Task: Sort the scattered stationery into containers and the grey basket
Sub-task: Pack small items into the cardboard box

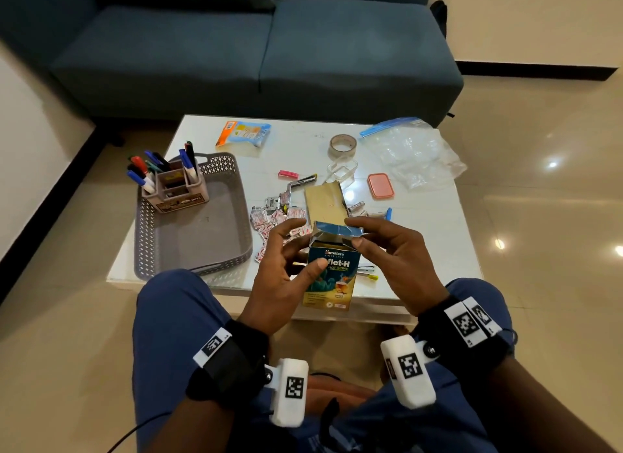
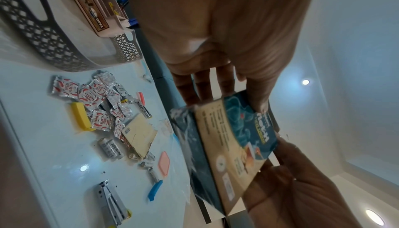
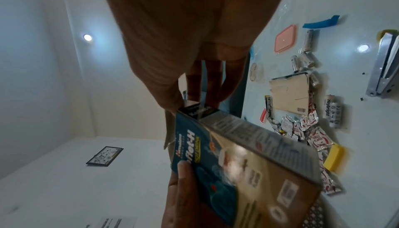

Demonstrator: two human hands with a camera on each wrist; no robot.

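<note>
Holding the open drink box [image 1: 332, 277] in both grips, left hand [image 1: 281, 277] clasping its front, right hand [image 1: 394, 257] pinching its top flap.

Grey perforated plastic basket [image 1: 215, 236] sits at the left of the white glossy surface [image 1: 421, 243], with the beige compartmented pen holder [image 1: 178, 192] in its far-left corner. Right of the basket lies a heap of silver foil sachets [image 1: 273, 219], the flat brown cardboard piece [image 1: 325, 199] just beyond them. Farther right rests the pink rectangular plastic lid [image 1: 381, 185]; behind it the crumpled clear zip bag [image 1: 414, 152], with the roll of clear tape [image 1: 343, 144] to the bag's left.
</note>
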